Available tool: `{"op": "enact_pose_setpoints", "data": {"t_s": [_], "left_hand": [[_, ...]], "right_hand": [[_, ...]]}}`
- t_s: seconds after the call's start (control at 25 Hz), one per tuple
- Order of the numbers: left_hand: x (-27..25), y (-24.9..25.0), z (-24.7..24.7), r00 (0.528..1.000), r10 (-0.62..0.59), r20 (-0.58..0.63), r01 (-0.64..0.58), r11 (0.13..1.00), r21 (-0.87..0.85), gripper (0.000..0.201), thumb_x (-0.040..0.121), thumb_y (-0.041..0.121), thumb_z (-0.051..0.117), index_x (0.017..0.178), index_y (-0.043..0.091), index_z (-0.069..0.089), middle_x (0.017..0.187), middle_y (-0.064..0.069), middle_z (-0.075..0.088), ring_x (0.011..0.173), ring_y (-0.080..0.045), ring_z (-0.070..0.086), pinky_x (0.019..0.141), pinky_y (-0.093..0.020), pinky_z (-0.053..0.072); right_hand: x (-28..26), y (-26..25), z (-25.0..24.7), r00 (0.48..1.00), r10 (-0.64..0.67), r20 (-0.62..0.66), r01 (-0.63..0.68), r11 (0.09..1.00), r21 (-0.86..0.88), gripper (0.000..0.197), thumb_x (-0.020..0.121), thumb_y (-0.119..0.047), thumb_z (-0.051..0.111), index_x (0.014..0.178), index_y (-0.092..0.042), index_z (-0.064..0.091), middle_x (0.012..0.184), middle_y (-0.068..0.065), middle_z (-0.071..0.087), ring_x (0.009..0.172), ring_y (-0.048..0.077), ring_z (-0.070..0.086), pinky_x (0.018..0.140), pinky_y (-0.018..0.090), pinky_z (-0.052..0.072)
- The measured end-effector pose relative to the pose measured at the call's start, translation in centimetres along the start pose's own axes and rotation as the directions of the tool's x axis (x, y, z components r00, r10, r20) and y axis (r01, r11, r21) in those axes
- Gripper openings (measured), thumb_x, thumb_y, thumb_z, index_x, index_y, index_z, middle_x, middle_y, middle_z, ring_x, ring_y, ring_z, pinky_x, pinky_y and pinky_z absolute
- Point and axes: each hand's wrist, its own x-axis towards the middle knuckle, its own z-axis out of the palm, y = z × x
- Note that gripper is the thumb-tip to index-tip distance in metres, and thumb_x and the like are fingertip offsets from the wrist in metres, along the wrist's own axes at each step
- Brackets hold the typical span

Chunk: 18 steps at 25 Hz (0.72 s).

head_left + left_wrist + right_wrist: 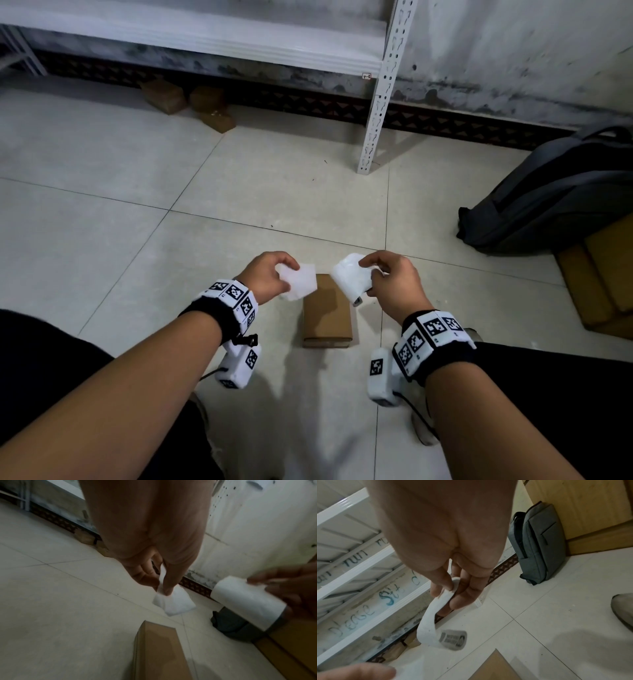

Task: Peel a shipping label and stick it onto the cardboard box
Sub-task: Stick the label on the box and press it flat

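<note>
Left hand (265, 275) pinches a peeled label (298, 281); right hand (394, 278) grips the label roll (350, 277), both above the cardboard box (327, 315) on open floor (137, 240).

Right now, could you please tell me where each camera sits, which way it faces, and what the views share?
Head: worn on the head, facing down at the tiled floor; both forearms, left hand, right hand.
Left wrist: looks along the left hand at the peeled white label it pinches.
Right wrist: looks along the right hand's fingers gripping the white label roll.
Shared: the brown cardboard box and grey backpack appear in all three.
</note>
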Motion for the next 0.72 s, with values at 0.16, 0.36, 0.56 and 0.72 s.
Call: {"op": "enact_pose_setpoints", "data": {"t_s": [0.16, 0.36, 0.56, 0.72], "left_hand": [[0.1, -1.4, 1.0, 0.981, 0.072, 0.178, -0.082, 0.995, 0.051, 0.035, 0.074, -0.002, 0.071, 0.105, 0.014, 0.072, 0.089, 0.000, 0.070, 0.066, -0.010, 0.060, 0.060, -0.013, 0.048], [1.2, -6.0, 1.7, 0.984, -0.042, 0.174, 0.021, 0.992, 0.122, 0.023, 0.072, 0.012, 0.079, 0.094, 0.017, 0.074, 0.092, -0.002, 0.071, 0.079, -0.018, 0.064, 0.071, -0.025, 0.049], [2.0, -12.0, 4.1, 0.974, -0.198, -0.111, 0.194, 0.980, -0.044, 0.018, 0.077, 0.004, 0.075, 0.065, 0.015, 0.067, 0.070, -0.006, 0.068, 0.070, -0.023, 0.062, 0.065, -0.025, 0.047], [3.2, -16.3, 6.1, 0.958, -0.285, -0.024, 0.278, 0.947, -0.159, 0.026, 0.082, -0.003, 0.070, 0.065, 0.014, 0.062, 0.069, -0.011, 0.063, 0.076, -0.025, 0.059, 0.075, -0.032, 0.047]], "right_hand": [[0.3, -0.2, 0.6, 0.999, 0.030, 0.024, -0.031, 0.999, 0.033, 0.040, 0.078, -0.004, 0.047, 0.093, -0.028, 0.074, 0.097, -0.013, 0.066, 0.099, 0.025, 0.069, 0.085, 0.044, 0.060], [0.9, 0.0, 2.0, 0.997, 0.074, 0.019, -0.075, 0.995, 0.073, 0.022, 0.081, -0.017, 0.054, 0.079, -0.020, 0.075, 0.075, -0.004, 0.073, 0.077, 0.024, 0.075, 0.077, 0.042, 0.062], [1.8, 1.5, 3.9, 0.990, 0.143, -0.007, -0.143, 0.987, 0.076, 0.040, 0.085, -0.035, 0.043, 0.068, -0.007, 0.067, 0.066, 0.009, 0.073, 0.066, 0.031, 0.072, 0.068, 0.052, 0.060], [2.2, 1.9, 4.9, 0.988, 0.155, 0.023, -0.154, 0.988, -0.027, 0.062, 0.088, -0.052, 0.035, 0.076, -0.002, 0.068, 0.075, 0.015, 0.072, 0.075, 0.035, 0.070, 0.075, 0.048, 0.058]]}}
